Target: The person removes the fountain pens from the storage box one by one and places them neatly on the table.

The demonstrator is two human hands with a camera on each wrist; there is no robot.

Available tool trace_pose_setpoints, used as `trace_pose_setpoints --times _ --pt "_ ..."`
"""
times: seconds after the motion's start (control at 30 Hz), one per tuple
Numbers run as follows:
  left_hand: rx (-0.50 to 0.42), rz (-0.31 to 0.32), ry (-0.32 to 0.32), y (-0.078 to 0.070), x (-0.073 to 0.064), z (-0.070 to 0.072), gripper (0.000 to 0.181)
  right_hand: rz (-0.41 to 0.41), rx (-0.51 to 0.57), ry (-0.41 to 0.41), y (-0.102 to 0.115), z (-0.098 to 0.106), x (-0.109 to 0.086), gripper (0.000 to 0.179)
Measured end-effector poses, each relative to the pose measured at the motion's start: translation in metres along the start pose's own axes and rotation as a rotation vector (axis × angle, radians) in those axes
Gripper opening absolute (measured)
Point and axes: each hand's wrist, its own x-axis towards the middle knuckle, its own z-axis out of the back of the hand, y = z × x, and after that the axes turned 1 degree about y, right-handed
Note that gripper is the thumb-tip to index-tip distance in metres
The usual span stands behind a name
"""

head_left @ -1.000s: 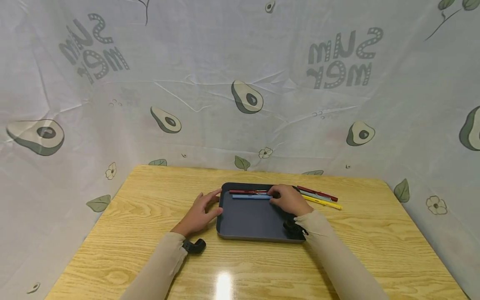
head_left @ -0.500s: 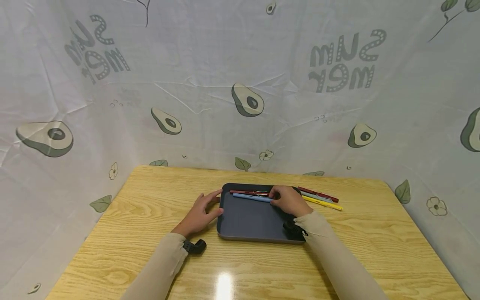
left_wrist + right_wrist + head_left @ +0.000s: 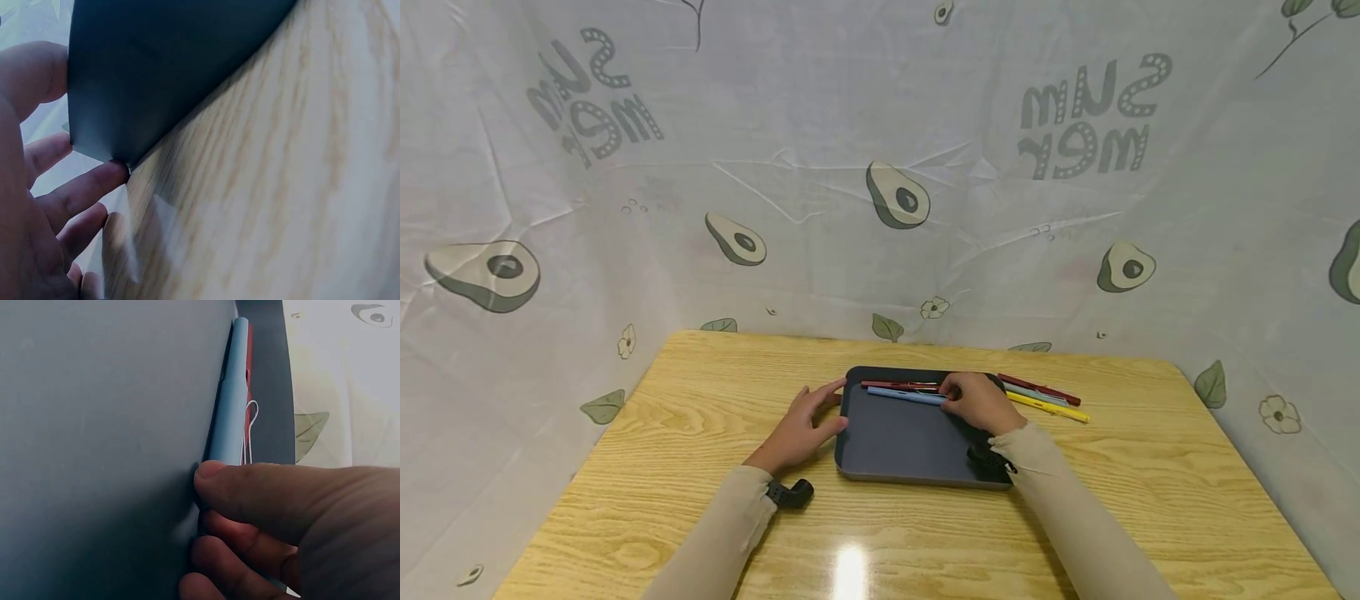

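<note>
A dark grey tray (image 3: 887,446) lies on the table. My left hand (image 3: 801,429) touches its left rim, with thumb and fingers spread apart; in the left wrist view, fingertips meet the tray's corner (image 3: 125,81). Inside the tray, near the far wall, my right hand (image 3: 983,402) pinches the right end of a blue pen (image 3: 902,396) between thumb and fingers. Just beyond it lies a red pen (image 3: 880,385), mostly hidden by the blue pen (image 3: 231,412) in the right wrist view. My right hand covers the right ends of both pens.
Outside the tray's right rim lie a dark red pen (image 3: 1048,392), a pale grey-blue pen (image 3: 1052,398) and a yellow pen (image 3: 1052,408), side by side. Behind the wooden table (image 3: 715,367) hangs a pale cloth (image 3: 820,275) printed with avocados.
The blue pen's right end has swung slightly nearer to me, so it now slants against the red pen. My left hand and the tray stay in place.
</note>
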Motion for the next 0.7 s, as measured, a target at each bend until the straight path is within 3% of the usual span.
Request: trace_pose_setpoints --times 0.7 --pt "-0.008 -0.036 0.009 0.001 -0.013 0.002 0.069 0.007 -0.064 -0.095 0.009 -0.011 -0.021 0.013"
